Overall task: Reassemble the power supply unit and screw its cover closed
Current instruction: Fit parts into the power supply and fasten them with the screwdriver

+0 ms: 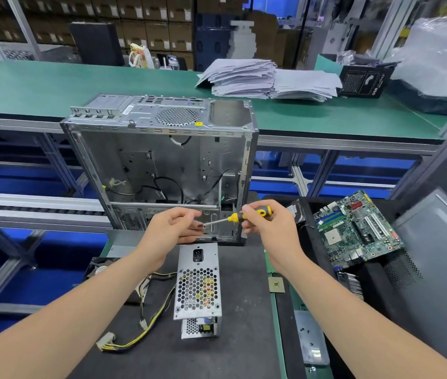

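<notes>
The silver power supply unit (198, 285) stands on end on the dark mat, its honeycomb vent and power socket facing me, and its yellow and black cables (145, 318) trail to the left. Above it, my right hand (263, 222) grips a yellow and black screwdriver (244, 216) by the handle, shaft pointing left. My left hand (174, 228) pinches something small and dark, apparently a screw, at the screwdriver's tip. Both hands hover in the air, clear of the unit.
An open, empty computer case (162, 165) stands just behind my hands. A green motherboard (353, 231) leans at the right beside a grey side panel (435, 269). A small chip (276, 285) and a tray with loose screws (309, 340) lie right of the mat. A fan (101, 268) lies at the left.
</notes>
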The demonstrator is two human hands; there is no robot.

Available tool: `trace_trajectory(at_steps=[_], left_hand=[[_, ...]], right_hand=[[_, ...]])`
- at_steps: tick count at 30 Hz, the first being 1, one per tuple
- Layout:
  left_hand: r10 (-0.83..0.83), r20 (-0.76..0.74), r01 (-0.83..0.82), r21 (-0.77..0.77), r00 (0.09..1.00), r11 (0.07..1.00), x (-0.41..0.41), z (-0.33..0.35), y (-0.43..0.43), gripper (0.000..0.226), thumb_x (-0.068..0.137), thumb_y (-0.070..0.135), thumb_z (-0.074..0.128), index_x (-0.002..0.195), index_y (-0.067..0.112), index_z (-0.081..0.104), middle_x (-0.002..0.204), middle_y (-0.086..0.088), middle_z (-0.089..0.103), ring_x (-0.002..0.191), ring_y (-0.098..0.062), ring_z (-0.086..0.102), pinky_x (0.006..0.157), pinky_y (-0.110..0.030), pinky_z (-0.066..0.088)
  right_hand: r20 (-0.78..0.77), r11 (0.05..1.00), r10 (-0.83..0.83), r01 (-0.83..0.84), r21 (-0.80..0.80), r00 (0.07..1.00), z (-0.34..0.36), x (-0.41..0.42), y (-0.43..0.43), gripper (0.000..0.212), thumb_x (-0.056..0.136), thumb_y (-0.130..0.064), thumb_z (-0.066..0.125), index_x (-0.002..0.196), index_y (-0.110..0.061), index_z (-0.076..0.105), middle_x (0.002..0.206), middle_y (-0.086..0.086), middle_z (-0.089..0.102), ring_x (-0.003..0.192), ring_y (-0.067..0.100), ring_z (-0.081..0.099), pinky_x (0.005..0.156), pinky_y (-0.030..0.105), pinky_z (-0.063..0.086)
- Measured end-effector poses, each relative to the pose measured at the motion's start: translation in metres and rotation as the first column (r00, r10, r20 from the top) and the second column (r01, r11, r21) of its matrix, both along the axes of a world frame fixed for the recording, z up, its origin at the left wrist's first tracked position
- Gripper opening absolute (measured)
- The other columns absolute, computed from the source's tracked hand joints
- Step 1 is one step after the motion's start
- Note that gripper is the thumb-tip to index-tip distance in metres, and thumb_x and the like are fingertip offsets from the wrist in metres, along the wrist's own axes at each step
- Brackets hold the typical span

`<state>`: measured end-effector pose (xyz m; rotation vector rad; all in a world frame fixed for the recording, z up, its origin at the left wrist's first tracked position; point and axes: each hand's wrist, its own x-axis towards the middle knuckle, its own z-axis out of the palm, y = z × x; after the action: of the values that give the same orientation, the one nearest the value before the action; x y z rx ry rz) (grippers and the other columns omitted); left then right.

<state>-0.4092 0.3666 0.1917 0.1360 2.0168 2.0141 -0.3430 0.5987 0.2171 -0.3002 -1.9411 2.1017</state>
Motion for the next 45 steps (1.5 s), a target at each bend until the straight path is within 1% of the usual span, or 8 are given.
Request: trace_trajectory(at_steps=[11,15,17,20,27,30,35,45], left_hand=[[0.039,0.045,-0.036,-0.061,0.998,0.997,0.001,0.002,-0.005,0.020,0.108,0.019,0.054,0.114,0.015,0.073,0.103,-0.006,0.080,0.095,-0.021,0.078,0.083,-0.034,0.062],[0.183,-0.087,-0.203,-0.425,0.979,0.882,0.004,-0.001,-0.011,0.015,0.103,0.027,0.059,0.107,0.025,0.074,0.103,0.007,0.075,0.091,-0.016,0.071,0.085,-0.035,0.057],[0.094,0.118,-0.021,-0.510,0.989,0.860,0.010,-0.002,-0.015,0.017,0.101,0.034,0.063,0.111,0.022,0.071,0.094,0.002,0.070,0.078,-0.017,0.065,0.070,-0.030,0.056],[-0.028,0.426,0.182,-0.325,0.904,0.928,0.022,-0.006,-0.013,0.027,0.101,0.024,0.063,0.122,0.008,0.066,0.101,-0.009,0.076,0.079,-0.020,0.069,0.069,-0.033,0.057],[-0.109,0.581,0.013,0.168,0.807,0.986,0.034,-0.025,-0.008,0.037,0.107,0.006,0.047,0.139,-0.010,0.052,0.123,-0.025,0.071,0.123,-0.042,0.065,0.103,-0.051,0.052],[-0.119,0.572,-0.004,0.210,0.812,0.978,0.035,-0.030,-0.008,0.038,0.106,0.006,0.046,0.140,-0.012,0.050,0.119,-0.026,0.072,0.121,-0.042,0.065,0.107,-0.054,0.050],[-0.138,0.577,-0.033,0.276,0.805,0.961,0.034,-0.036,-0.010,0.038,0.104,0.008,0.050,0.139,-0.006,0.051,0.119,-0.027,0.072,0.100,-0.037,0.074,0.095,-0.051,0.057],[-0.216,0.645,-0.032,0.349,0.733,0.936,0.026,-0.037,-0.016,0.033,0.101,0.003,0.051,0.130,-0.009,0.059,0.124,-0.027,0.070,0.111,-0.040,0.072,0.085,-0.049,0.060]], right_hand=[[0.009,1.000,-0.013,0.013,-0.028,1.000,-0.002,-0.005,-0.002,0.012,0.095,-0.013,0.075,0.102,-0.005,0.069,0.078,0.004,0.074,0.068,0.021,0.069,0.066,0.033,0.060],[-0.006,1.000,-0.012,0.012,-0.019,1.000,-0.002,-0.006,0.000,0.012,0.095,-0.013,0.074,0.102,-0.006,0.068,0.085,0.014,0.074,0.070,0.024,0.068,0.066,0.036,0.059],[-0.012,1.000,-0.007,0.008,0.022,1.000,-0.002,-0.007,0.002,0.012,0.096,-0.015,0.074,0.102,-0.007,0.067,0.089,0.019,0.074,0.071,0.025,0.068,0.068,0.039,0.060],[-0.022,0.994,0.009,-0.006,0.106,1.000,0.001,-0.010,0.001,0.012,0.096,-0.018,0.074,0.102,-0.010,0.067,0.087,0.014,0.075,0.070,0.023,0.069,0.069,0.040,0.061],[-0.040,0.965,0.063,-0.051,0.258,0.997,0.007,-0.011,-0.004,0.009,0.096,-0.021,0.073,0.100,-0.014,0.067,0.084,0.006,0.078,0.069,0.021,0.071,0.066,0.039,0.063],[-0.033,0.953,0.069,-0.056,0.299,0.997,0.009,-0.012,-0.005,0.008,0.096,-0.022,0.073,0.098,-0.016,0.068,0.083,0.005,0.078,0.068,0.022,0.072,0.066,0.040,0.063],[-0.026,0.950,0.077,-0.065,0.305,0.997,0.009,-0.013,-0.006,0.009,0.096,-0.022,0.073,0.098,-0.015,0.068,0.082,0.005,0.078,0.068,0.023,0.072,0.065,0.038,0.063],[-0.030,0.932,0.077,-0.062,0.357,0.997,0.010,-0.012,-0.004,0.007,0.095,-0.023,0.073,0.097,-0.017,0.069,0.081,0.003,0.077,0.067,0.022,0.073,0.062,0.034,0.063]])
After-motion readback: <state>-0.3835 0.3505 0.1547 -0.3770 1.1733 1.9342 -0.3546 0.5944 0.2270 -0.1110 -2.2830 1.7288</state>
